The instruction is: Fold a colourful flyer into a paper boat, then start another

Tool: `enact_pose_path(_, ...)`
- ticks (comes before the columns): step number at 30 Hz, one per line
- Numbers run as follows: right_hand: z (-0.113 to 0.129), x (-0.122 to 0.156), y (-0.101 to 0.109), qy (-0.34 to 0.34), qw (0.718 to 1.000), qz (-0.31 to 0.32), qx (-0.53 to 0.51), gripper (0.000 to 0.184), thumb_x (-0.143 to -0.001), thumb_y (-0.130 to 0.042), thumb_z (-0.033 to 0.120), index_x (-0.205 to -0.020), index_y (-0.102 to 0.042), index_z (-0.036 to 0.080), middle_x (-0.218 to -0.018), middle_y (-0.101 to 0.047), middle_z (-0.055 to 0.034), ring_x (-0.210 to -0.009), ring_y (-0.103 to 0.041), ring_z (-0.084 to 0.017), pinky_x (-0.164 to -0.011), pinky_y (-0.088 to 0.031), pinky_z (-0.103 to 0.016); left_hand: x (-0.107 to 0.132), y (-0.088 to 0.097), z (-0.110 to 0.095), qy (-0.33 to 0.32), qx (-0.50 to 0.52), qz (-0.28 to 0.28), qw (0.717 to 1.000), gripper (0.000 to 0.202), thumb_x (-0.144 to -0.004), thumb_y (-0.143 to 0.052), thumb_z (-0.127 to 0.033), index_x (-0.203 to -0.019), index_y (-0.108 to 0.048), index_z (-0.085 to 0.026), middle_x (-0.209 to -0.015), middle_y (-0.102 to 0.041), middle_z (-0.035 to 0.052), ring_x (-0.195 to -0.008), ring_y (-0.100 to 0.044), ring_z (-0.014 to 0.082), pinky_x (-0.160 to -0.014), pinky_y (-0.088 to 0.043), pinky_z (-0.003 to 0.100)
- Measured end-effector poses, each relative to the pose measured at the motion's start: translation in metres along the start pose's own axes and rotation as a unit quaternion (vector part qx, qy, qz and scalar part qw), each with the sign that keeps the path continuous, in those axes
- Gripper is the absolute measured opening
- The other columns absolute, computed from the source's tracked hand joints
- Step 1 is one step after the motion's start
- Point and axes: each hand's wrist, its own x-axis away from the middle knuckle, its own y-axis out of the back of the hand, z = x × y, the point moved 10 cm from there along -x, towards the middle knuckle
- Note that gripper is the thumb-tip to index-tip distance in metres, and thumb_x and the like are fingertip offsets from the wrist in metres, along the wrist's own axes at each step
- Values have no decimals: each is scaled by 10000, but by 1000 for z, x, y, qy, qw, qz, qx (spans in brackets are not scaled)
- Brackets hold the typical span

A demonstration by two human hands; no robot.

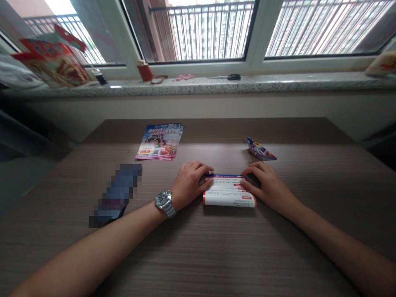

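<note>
A printed paper flyer lies in front of me on the table, bent over on itself, with its curved fold on the near side and its white text side up. My left hand, with a metal watch on the wrist, pinches the flyer's far left corner between thumb and fingers. At the far right corner, my right hand grips it the same way, thumb on top. Just beyond the right hand sits a small folded paper piece in similar bright print, pointed at its ends.
A fanned stack of flyers lies at the back left of the wooden table. Left of my forearm is a pixelated dark flat object. The windowsill holds scissors, a red container and a food bag.
</note>
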Motion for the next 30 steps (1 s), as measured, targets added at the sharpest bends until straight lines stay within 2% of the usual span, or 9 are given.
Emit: enact_pose_path(30, -6, -2, -3, -6, 1000, -9, -9, 96, -918, -669, 306, -945, -657, 215, -957, -613, -74, -935, -574, -263, -851, -468, -421, -4, -1, 3, 4, 13, -7, 1000, 193, -938, -673, -295, -1128, -671, -264, -1112, -687, 15, -1026, -603, 221, -834, -374, 355)
